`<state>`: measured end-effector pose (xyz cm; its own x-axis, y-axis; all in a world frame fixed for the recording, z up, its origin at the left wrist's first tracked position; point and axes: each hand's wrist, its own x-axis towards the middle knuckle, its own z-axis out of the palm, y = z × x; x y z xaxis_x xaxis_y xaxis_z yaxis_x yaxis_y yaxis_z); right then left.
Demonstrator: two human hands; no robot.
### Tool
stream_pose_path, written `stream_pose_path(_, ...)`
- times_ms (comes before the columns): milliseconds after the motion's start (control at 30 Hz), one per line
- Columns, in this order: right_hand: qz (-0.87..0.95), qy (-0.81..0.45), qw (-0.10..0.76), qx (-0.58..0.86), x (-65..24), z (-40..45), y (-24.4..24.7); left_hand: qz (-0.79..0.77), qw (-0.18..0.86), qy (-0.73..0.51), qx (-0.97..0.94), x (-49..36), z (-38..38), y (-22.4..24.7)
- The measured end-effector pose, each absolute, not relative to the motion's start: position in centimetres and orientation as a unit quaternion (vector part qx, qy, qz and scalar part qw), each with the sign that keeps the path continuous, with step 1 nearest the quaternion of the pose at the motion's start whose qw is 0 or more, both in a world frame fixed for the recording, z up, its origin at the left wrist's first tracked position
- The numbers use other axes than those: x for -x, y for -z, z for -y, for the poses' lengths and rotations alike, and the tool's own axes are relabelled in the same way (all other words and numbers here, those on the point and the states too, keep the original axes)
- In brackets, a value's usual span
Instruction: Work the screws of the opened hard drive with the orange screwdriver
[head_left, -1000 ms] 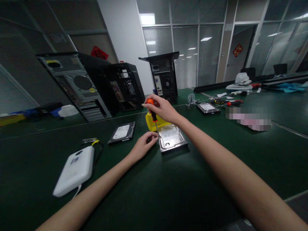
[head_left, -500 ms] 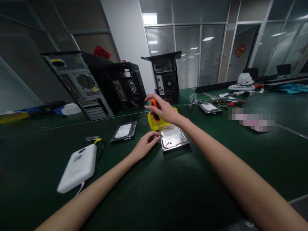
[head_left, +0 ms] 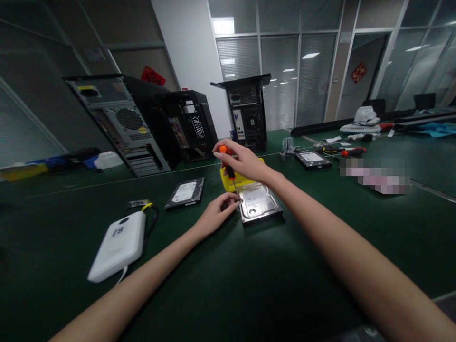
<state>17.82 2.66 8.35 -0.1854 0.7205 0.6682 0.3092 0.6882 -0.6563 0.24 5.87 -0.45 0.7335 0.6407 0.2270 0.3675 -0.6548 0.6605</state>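
Observation:
A silver hard drive [head_left: 261, 205] lies flat on the green table, label side up. My right hand [head_left: 247, 162] is closed around the orange and black handle of a screwdriver [head_left: 225, 150]. Its shaft points down at the drive's left edge, slightly tilted; the tip is hard to make out. There my left hand [head_left: 216, 211] rests on the table, thumb and fingers bent together against that same edge beside the shaft. Just behind the drive sits a yellow object [head_left: 230, 183], partly hidden by my right hand.
A second hard drive [head_left: 185, 193] lies to the left, a third [head_left: 312, 160] to the right. A white power bank [head_left: 119, 247] with a cable is at front left. Computer cases [head_left: 249, 114] stand behind. Pliers [head_left: 352, 152] and a blurred pink item [head_left: 381, 179] lie at right.
The view has shifted slightly, moving everything a little to the right. The screwdriver handle leans a bit more to the left in my right hand. My left hand keeps its place at the drive.

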Motion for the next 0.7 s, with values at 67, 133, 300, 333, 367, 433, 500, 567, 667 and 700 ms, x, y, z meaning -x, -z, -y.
stream_pose_path(67,0.745,-0.175,0.542,0.347,-17.93,-2.73,-8.34,-0.284,0.318,-0.224,-0.877,-0.25,-5.85,0.46)
stream_pose_path(133,0.746,-0.164,0.542,0.351,-18.04,-2.71,-8.34,-0.284,0.328,-0.221,-0.874,-0.27,-5.81,0.44)
stream_pose_path(300,0.746,-0.170,0.533,0.361,-18.05,-2.51,-8.35,-0.292,0.326,-0.215,-0.873,-0.25,-5.82,0.52)
stream_pose_path(333,0.746,-0.173,0.532,0.362,-18.01,-2.49,-8.37,-0.291,0.328,-0.215,-0.873,-0.24,-5.85,0.56)
stream_pose_path(367,0.746,-0.174,0.531,0.363,-17.97,-2.48,-8.38,-0.289,0.331,-0.216,-0.872,-0.24,-5.88,0.59)
stream_pose_path(433,0.746,-0.173,0.529,0.366,-17.90,-2.47,-8.39,-0.287,0.333,-0.220,-0.871,-0.22,-5.95,0.65)
stream_pose_path(500,0.744,-0.167,0.529,0.372,-17.90,-2.47,-8.36,-0.287,0.328,-0.226,-0.871,-0.20,-6.04,0.69)
stream_pose_path(567,0.741,-0.153,0.533,0.378,-17.93,-2.52,-8.28,-0.290,0.323,-0.232,-0.870,-0.16,-6.14,0.74)
stream_pose_path(667,0.734,-0.148,0.540,0.384,-17.97,-2.73,-8.08,-0.292,0.324,-0.239,-0.867,-0.08,-6.29,0.88)
stream_pose_path(700,0.731,-0.160,0.541,0.383,-17.97,-2.82,-8.02,-0.293,0.325,-0.241,-0.866,-0.05,-6.33,0.94)
